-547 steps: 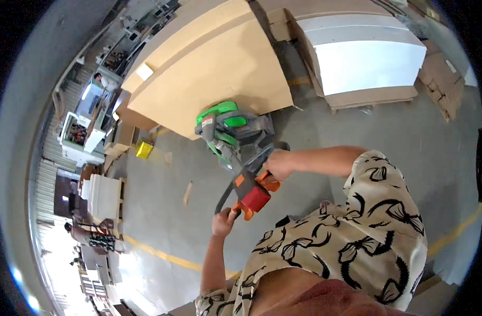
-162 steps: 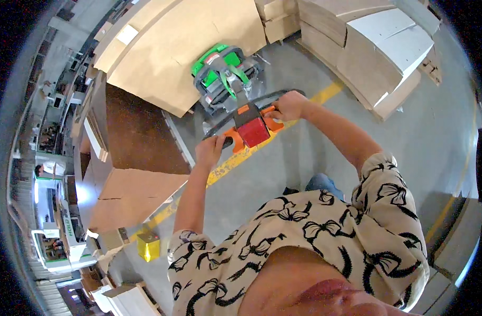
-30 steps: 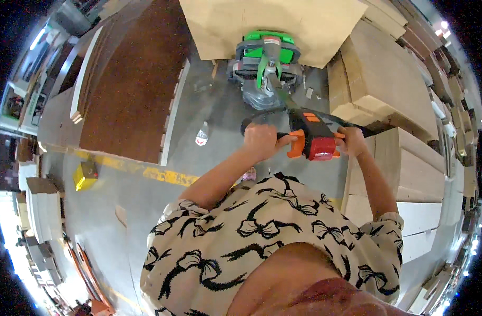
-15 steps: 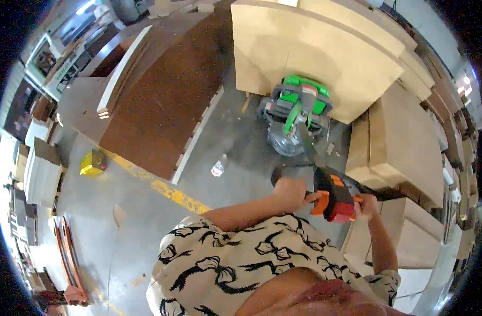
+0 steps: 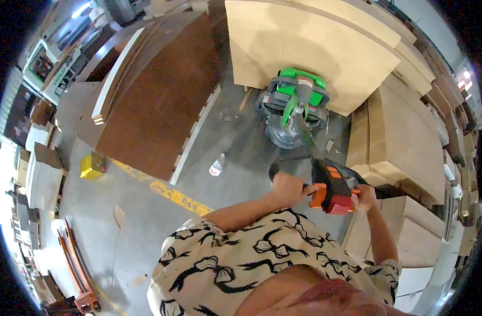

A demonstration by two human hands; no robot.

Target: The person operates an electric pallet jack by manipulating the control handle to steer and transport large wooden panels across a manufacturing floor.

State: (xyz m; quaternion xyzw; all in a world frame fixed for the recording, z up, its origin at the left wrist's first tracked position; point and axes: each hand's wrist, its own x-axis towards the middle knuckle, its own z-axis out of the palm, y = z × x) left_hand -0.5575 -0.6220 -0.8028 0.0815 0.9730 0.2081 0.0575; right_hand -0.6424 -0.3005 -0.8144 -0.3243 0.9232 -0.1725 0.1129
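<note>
A walk-behind floor scrubber (image 5: 288,130) with a green and grey body stands in front of me. Its long pole leans back toward me and ends in a black, orange and red handle unit (image 5: 333,190). My left hand (image 5: 287,190) is closed around the left grip of the handle, thumb stretched toward the orange part. On the other side, my right hand (image 5: 364,198) wraps around the right grip, close to an orange lever. The machine's head sits close to the lower edge of a large upright tan panel (image 5: 304,45); its underside is hidden.
At left stands a brown board stack (image 5: 151,121) on a pallet. Cardboard-coloured boxes (image 5: 404,142) crowd the right side. A small plastic bottle (image 5: 217,165) is on the grey floor. Farther left are a yellow box (image 5: 92,165) and an orange pallet jack (image 5: 77,268).
The view has shifted slightly, and the scrubber and panels appear a little higher in it. Both hands keep their hold on the handle.
</note>
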